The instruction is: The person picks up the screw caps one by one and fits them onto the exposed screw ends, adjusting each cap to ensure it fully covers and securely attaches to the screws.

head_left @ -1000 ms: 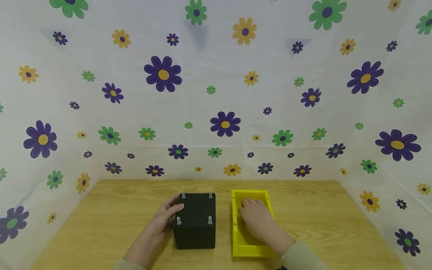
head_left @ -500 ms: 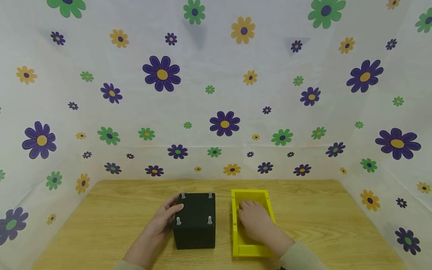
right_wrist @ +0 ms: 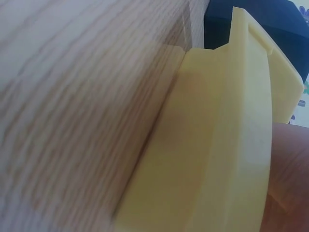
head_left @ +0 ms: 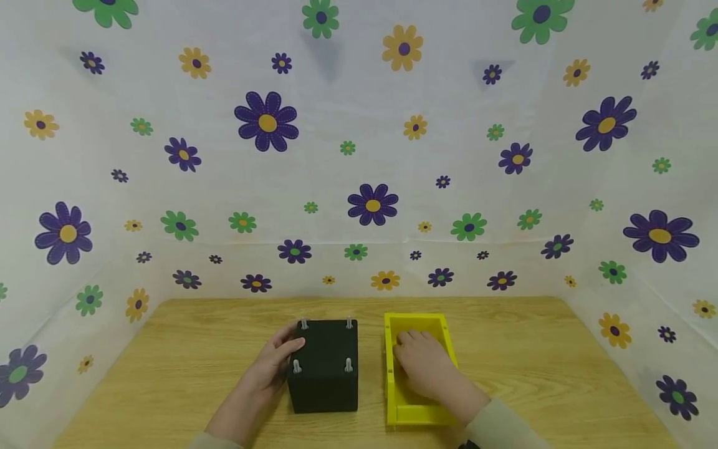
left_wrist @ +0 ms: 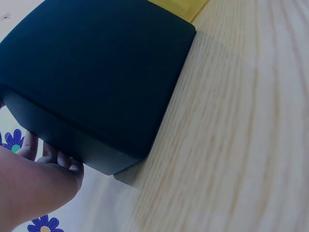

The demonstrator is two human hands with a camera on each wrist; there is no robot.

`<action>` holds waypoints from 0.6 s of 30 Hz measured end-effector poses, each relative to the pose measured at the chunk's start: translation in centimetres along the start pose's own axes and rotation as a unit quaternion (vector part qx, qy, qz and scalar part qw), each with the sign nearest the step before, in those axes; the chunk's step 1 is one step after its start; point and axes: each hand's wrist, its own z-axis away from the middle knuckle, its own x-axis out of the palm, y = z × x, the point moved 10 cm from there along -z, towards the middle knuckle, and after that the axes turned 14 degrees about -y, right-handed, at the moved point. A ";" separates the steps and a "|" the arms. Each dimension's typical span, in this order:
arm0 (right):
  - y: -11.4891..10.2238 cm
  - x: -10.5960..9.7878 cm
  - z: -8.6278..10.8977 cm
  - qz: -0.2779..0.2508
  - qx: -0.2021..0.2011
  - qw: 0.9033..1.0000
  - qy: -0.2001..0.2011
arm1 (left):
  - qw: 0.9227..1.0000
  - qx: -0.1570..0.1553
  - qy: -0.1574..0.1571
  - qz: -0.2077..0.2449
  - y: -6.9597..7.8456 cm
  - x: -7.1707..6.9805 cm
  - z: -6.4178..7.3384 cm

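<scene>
The left hand [head_left: 273, 362] grips the black box [head_left: 325, 391] at its left; the right hand [head_left: 424, 365] is inside the yellow bin [head_left: 391, 399], just right of the box, fingertips hidden, hold unclear. Standing on the table [head_left: 533, 374], the box looks rigid and smooth, best gripped below its four corner pegs [head_left: 348, 366]; anything under the right hand is hidden.
</scene>
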 end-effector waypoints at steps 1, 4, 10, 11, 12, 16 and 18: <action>0.0 0.0 0.0 0.003 -0.001 1.000 0.002 | 1.000 -0.001 0.002 -0.001 0.0 0.0 0.0; 0.0 -0.3 0.2 0.014 -0.004 1.000 0.012 | 1.000 -0.002 0.006 0.000 0.0 0.0 0.0; 0.1 -0.9 0.5 0.019 -0.012 0.999 0.027 | 1.000 -0.003 0.001 -0.002 0.1 0.0 -0.1; 0.2 -0.9 0.5 0.015 -0.012 1.000 0.023 | 1.000 -0.003 0.000 -0.003 0.0 0.0 -0.1; 0.2 -0.9 0.4 0.010 -0.011 1.000 0.019 | 1.000 -0.004 -0.001 -0.004 0.0 0.0 0.0; 0.4 -1.1 0.4 -0.008 -0.007 1.000 0.005 | 1.000 -0.005 0.000 -0.002 0.0 0.1 0.0; 0.4 -1.4 0.5 -0.009 -0.007 1.000 0.008 | 1.000 -0.004 0.001 -0.003 0.1 0.1 0.0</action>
